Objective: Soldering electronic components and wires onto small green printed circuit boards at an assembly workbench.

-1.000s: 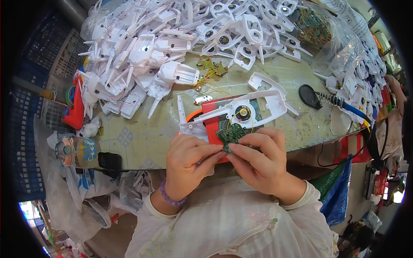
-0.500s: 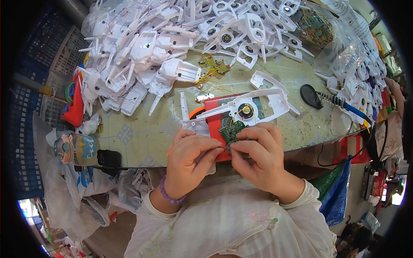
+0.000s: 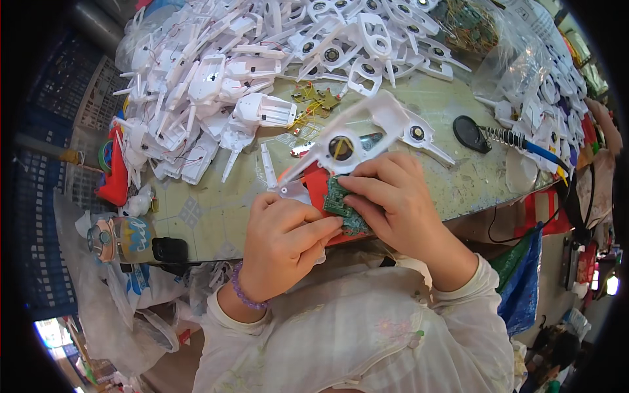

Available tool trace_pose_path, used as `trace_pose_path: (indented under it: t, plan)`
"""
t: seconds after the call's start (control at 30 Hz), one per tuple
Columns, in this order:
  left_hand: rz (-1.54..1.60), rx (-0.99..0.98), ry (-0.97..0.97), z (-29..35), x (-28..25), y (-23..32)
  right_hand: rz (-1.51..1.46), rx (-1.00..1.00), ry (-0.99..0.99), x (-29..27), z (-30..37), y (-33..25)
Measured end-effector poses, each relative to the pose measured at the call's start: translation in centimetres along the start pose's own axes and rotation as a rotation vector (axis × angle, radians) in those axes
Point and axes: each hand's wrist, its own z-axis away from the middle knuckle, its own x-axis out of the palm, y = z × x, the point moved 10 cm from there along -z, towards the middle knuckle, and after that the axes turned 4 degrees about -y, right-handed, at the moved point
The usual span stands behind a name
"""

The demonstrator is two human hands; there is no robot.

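1. Green circuit board point(image 3: 342, 204), small and irregular, studded with dark parts, is pinched between both hands just below the white plastic shell point(image 3: 359, 134). I take that shell as my landmark.
2. Left hand point(image 3: 283, 243): fingers together, index and thumb clamped on the board's lower edge, a purple bead bracelet point(image 3: 244, 296) on the wrist.
3. Right hand point(image 3: 393, 200): fingers curled over the board's right side, fingertips pressing down on it. I judge both hands closed on the board.
4. Shell: glossy moulded plastic, long and forked, with a round dark speaker-like disc point(image 3: 340, 145) seated in it and a smaller round fitting towards its right end. A red plastic piece point(image 3: 317, 185) lies under its lower left corner.
5. Progress, as I read it: disc already in the shell; the board is not yet seated, only held at the shell's lower edge. Whether any wires are joined I cannot tell.
6. Above and left of the shell: a big heap of like white shells point(image 3: 216, 78), many trailing thin wires.
7. Right of the shell: a soldering iron point(image 3: 524, 143) in a coil stand, blue handle, on the worn greenish tabletop point(image 3: 216, 209).
8. Just above the shell: a few loose yellowish boards point(image 3: 318, 101).
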Motion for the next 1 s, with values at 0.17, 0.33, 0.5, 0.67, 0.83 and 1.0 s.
trace_pose_path:
  t: [0.17,0.33,0.5,0.67,0.83,1.0]
  plan:
    - [-0.04,-0.015,0.028,-0.2,0.1,0.5,-0.06,-0.039,-0.046,0.0,-0.5,-0.2]
    - [-0.061,0.033,0.018,-1.9,0.0,1.6,-0.068,-0.045,-0.031,-0.2,-0.4,0.1]
    - [-0.119,0.013,-0.058,-1.9,0.7,1.9,-0.104,-0.039,0.023,-0.9,0.1,0.3]
    - [-0.102,-0.01,-0.035,-1.4,0.7,1.5,-0.073,0.031,0.437,-6.7,4.2,3.9]
    - [-0.098,0.005,-0.044,-1.7,0.6,1.9,-0.287,0.292,1.265,-15.8,14.9,12.4]
    - [-0.122,0.004,-0.048,-1.5,0.8,1.8,-0.286,0.454,1.283,-20.4,16.6,16.7]
